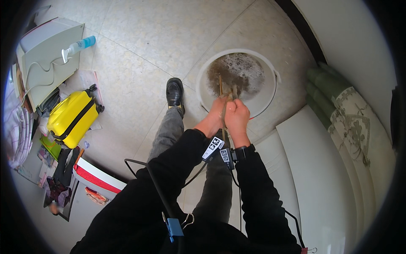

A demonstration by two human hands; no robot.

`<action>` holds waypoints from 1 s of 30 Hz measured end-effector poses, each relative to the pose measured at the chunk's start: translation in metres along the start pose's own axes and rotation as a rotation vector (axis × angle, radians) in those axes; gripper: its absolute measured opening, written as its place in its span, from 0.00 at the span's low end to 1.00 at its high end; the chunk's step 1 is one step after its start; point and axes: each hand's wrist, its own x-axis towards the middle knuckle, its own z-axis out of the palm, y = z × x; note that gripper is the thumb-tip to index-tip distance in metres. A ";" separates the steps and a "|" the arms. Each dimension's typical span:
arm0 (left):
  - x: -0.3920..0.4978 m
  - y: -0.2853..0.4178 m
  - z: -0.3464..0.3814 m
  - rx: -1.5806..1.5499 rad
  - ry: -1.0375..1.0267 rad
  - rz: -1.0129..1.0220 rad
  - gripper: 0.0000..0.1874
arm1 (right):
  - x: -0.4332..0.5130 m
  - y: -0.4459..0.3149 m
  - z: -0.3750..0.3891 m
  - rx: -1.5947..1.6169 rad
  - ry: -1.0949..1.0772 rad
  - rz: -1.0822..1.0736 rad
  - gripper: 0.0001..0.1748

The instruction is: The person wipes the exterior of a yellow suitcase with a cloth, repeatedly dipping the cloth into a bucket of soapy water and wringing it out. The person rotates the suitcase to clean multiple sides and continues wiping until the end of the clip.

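Both my hands are together over the near rim of a round white bucket (200,85). My left hand (215,116) and my right hand (236,116) are closed around a wet, brownish cloth (224,117), a strip of which hangs down between my wrists. Further wet ends of it point towards the water. Murky brown water (219,71) with grey-white foam (242,65) fills the bucket's bottom. A thin brown strip stands out over the water in front of my left hand; whether it belongs to the cloth I cannot tell.
My black shoe (174,92) stands on the tiled floor left of the bucket. A yellow suitcase (74,119), a spray bottle (79,47) on a pale cabinet (50,60) and a bed edge (98,176) are at left. A white sofa-like surface (314,152) and green curtain (326,89) are at right.
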 end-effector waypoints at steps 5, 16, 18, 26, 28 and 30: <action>0.003 0.000 0.011 0.101 0.072 0.027 0.08 | 0.018 0.022 0.010 0.111 0.069 0.030 0.14; -0.030 0.032 0.028 0.373 0.301 0.114 0.24 | 0.089 0.084 0.004 0.187 0.032 0.104 0.17; -0.031 0.032 0.023 0.394 0.307 0.071 0.25 | 0.092 0.093 0.023 0.133 0.086 -0.013 0.17; -0.032 0.023 -0.002 0.279 0.259 0.058 0.30 | 0.135 0.115 0.071 -0.344 -0.080 0.118 0.16; -0.037 0.020 -0.002 0.253 0.255 0.052 0.33 | 0.129 0.104 0.059 -0.239 -0.101 0.068 0.17; -0.042 0.016 0.001 0.240 0.273 0.023 0.36 | 0.103 0.087 0.033 -0.016 -0.075 -0.011 0.17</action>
